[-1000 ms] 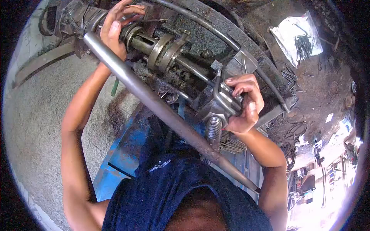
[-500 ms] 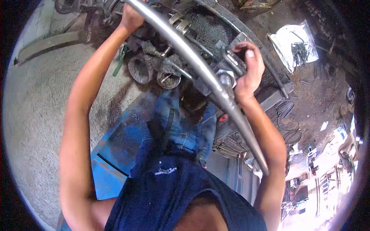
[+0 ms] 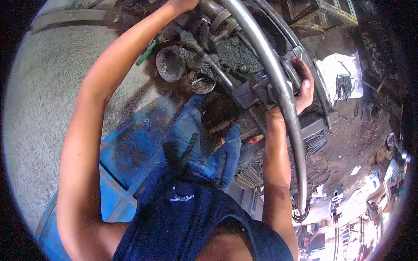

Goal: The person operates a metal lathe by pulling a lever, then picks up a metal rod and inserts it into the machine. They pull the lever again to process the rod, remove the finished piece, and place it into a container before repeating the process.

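A long bright steel bar [image 3: 272,65] slants from the top edge to the lower right, passing in front of my right wrist. Behind the bar, my right hand [image 3: 305,89] curls round a dark metal clamp [image 3: 289,71] on the machine. My left hand [image 3: 185,3] is cut off by the top edge beside the round machine parts; its fingers are hidden. Below these parts, a metal shaft [image 3: 222,74] runs to a dark block [image 3: 246,93].
Two dirty round bowls [image 3: 170,64] lie below the machine. A green handle [image 3: 146,54] is at their left. The blue metal surface [image 3: 135,148] is beside my legs. A white sheet [image 3: 344,78] with thin rods lies at right, and a red object [image 3: 256,138] lies near my right forearm.
The bar has swung to a steeper slant and shifted right. My left hand has moved up and right to the frame's edge. The view has shifted, showing more of the bowls and my legs.
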The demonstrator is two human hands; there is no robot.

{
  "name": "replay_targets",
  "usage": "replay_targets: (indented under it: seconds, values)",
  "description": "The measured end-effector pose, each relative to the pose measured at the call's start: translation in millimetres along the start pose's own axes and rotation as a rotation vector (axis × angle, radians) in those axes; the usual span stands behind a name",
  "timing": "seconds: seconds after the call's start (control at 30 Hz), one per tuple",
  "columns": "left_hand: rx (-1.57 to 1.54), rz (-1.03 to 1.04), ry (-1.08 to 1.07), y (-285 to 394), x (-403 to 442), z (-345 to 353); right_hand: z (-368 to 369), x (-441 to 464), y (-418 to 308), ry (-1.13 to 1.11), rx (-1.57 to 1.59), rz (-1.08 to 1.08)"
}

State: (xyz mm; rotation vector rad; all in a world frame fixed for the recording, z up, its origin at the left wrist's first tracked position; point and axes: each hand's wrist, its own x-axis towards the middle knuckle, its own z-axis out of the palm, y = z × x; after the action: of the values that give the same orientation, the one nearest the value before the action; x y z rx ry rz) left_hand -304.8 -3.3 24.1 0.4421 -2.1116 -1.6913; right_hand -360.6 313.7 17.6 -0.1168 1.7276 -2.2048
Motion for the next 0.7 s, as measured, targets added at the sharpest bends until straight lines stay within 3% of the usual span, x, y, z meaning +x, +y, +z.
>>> replay_targets:
  seconds: [0.1,0.23,0.43,0.7]
  values:
    - [-0.006,-0.027,-0.004,6.8,0.8,0.7,0.9,4.2,0.7,-0.042,-0.162,-0.149]
    - [0.066,-0.006,-0.064,7.9,3.5,-2.6,1.5,6.3,-9.2,-0.074,-0.204,-0.154]
    - [0.200,-0.117,0.008,21.2,2.9,11.0,0.8,9.8,-17.7,-0.111,-0.280,-0.129]
    - [0.359,-0.112,0.026,32.1,4.2,20.6,-2.2,11.3,-5.6,-0.082,-0.134,-0.186]
